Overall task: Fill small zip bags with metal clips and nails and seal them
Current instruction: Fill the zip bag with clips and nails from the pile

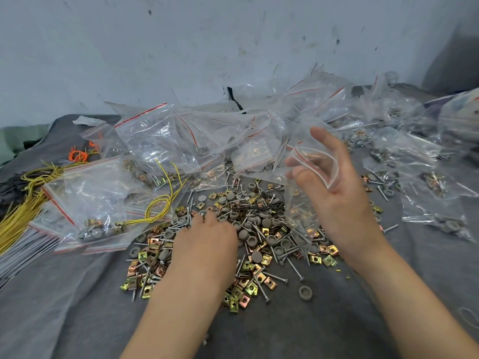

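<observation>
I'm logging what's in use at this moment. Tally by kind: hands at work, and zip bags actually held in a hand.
Hands: 2, left hand on the pile of clips and nails, right hand raised.
Zip bags held: 1, the open zip bag in the right hand.
Total: 3

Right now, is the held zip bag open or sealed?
Open: the zip bag gapes at its mouth, held by the right hand.

The left hand [207, 237] has its fingertips hidden in the heap of brass-coloured metal clips, steel nails and grey caps [259, 229], perhaps pinching something. The bundle of yellow wires [23, 216] runs off the left edge. Whether pieces lie inside the clear red-striped zip bag [298, 211] or behind it is unclear.
</observation>
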Demonstrator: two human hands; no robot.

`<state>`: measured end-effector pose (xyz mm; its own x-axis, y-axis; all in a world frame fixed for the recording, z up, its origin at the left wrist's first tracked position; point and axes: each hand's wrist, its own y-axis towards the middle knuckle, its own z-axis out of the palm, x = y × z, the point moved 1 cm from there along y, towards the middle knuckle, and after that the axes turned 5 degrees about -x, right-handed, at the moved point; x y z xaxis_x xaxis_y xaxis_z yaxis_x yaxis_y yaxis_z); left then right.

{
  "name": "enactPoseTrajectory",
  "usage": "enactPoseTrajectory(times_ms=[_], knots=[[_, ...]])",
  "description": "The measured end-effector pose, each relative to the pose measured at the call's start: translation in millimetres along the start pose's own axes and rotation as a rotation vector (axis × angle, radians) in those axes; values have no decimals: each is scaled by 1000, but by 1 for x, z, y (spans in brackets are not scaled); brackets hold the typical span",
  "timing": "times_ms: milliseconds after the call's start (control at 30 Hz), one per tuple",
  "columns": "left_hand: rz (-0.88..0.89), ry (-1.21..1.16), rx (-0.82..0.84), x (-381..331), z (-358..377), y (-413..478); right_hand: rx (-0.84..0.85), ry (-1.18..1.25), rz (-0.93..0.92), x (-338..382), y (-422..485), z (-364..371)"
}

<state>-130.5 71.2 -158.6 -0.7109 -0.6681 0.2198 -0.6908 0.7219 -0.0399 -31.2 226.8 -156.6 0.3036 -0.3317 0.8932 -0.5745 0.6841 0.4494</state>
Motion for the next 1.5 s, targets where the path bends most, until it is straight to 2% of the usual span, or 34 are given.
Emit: enactPoseTrajectory(times_ms=[167,400,567,767,933,1133,1200,1367,1500], knots=[[24,-142,-96,6,4,5,5,7,-4,1,0,0],[-20,-689,-305,25,5,13,17,28,-20,1,-1,3],[19,-1070,-419,27,3,16,21,24,-22,1,-1,4],[177,-1341,-337,25,-6,14,25,25,-27,0,-1,5],[214,-1433,-252,23,-7,13,21,25,-30,-1,-1,6],[145,-1448,-260,24,-4,15,33,28,-26,0,-1,6],[96,-1519,-249,23,-1,17,34,34,-24,1,-2,5],[18,-1900,-5,21,1,19,37,14,-13,3,-2,5],[0,-1980,45,19,0,20,38,6,-12,4,-2,5]])
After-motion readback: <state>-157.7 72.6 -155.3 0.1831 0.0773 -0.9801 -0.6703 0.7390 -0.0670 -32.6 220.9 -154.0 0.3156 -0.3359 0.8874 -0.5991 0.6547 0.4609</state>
